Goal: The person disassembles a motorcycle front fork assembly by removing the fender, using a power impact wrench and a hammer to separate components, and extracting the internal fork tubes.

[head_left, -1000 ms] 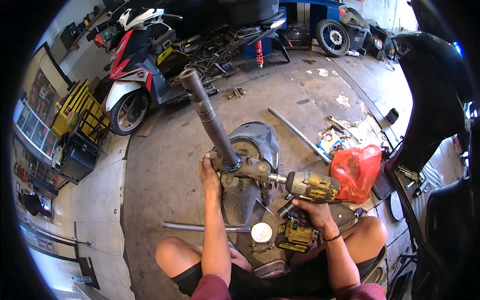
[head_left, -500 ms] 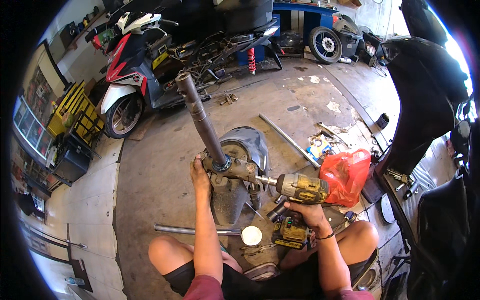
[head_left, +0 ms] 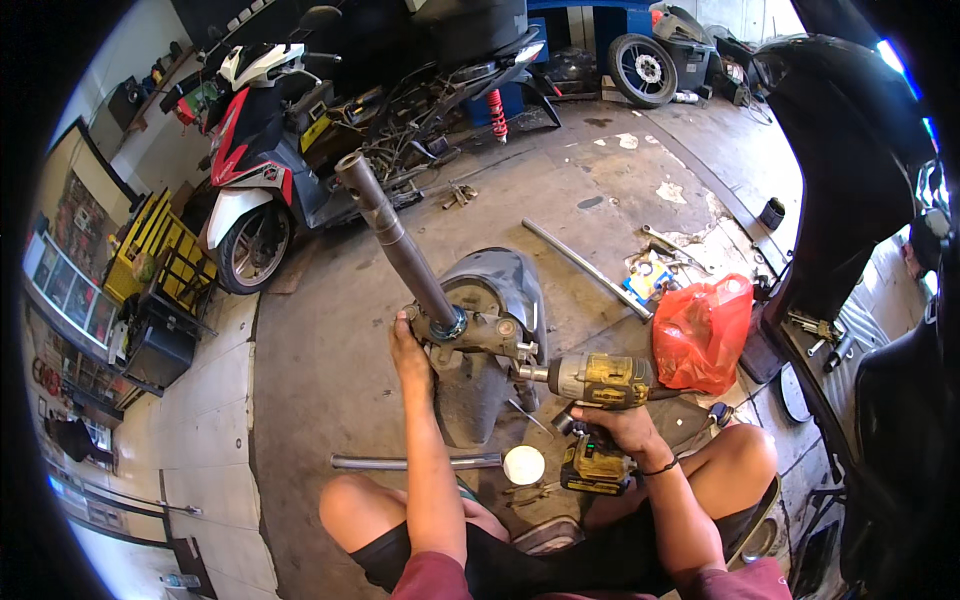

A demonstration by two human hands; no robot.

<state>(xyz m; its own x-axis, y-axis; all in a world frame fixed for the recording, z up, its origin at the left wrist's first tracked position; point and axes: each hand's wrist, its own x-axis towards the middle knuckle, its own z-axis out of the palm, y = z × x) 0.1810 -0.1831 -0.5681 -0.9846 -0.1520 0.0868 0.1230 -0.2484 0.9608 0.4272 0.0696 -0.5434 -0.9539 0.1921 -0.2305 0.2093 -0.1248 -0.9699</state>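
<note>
A motorcycle steering stem, a grey-brown tube joined to a fork clamp, leans to the upper left in front of me. My left hand is wrapped around the clamp's left end. Under the clamp are a dusty dark fender and a grey plastic part with a rounded top. In my right hand is a yellow and black cordless impact wrench, its battery hanging below. The socket on its nose sits just below and beside a bolt at the clamp's right end, seemingly apart from it.
A chrome fork tube and a white round tub lie near my legs. Another tube rests farther off. A red plastic bag sits at right. Behind stand a red-white scooter and a loose wheel; dark bodywork rises at right.
The wrench's socket has come off the clamp's right end and dropped a little lower, leaving the bolt in sight. My left hand keeps its hold. The whole view has shifted slightly.
</note>
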